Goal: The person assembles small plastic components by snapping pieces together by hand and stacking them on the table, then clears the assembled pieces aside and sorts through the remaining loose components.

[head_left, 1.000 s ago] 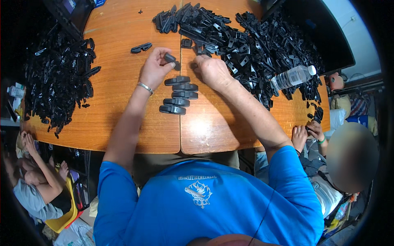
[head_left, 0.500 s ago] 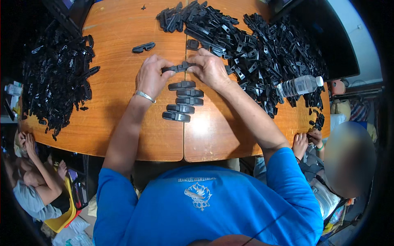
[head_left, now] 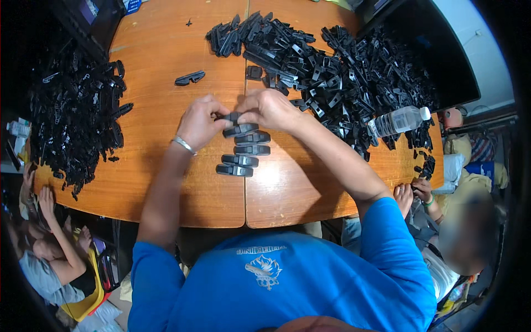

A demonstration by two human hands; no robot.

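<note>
My left hand (head_left: 200, 123) and my right hand (head_left: 271, 110) meet over the table, both pinching a black plastic clip-like part (head_left: 232, 117) between thumb and fingers. Fingers cover much of that part, so its exact kind is hard to make out. Right below it, toward me, several similar black plastic parts (head_left: 252, 150) lie in a staggered column. The held part is at the far end of this column, touching or very close to the first one. A single longer black piece (head_left: 189, 78) lies beyond my left hand.
A large heap of black plastic parts (head_left: 337, 77) spreads over the right side, with a clear plastic bottle (head_left: 401, 120) lying on it. Another dark heap (head_left: 77, 116) covers the left. A seam splits the wooden table (head_left: 149, 188). Other people's hands (head_left: 404, 196) are at the right edge.
My hands have brought the held black part nearer to me, up against the far end of the column. The view has shifted slightly too.
</note>
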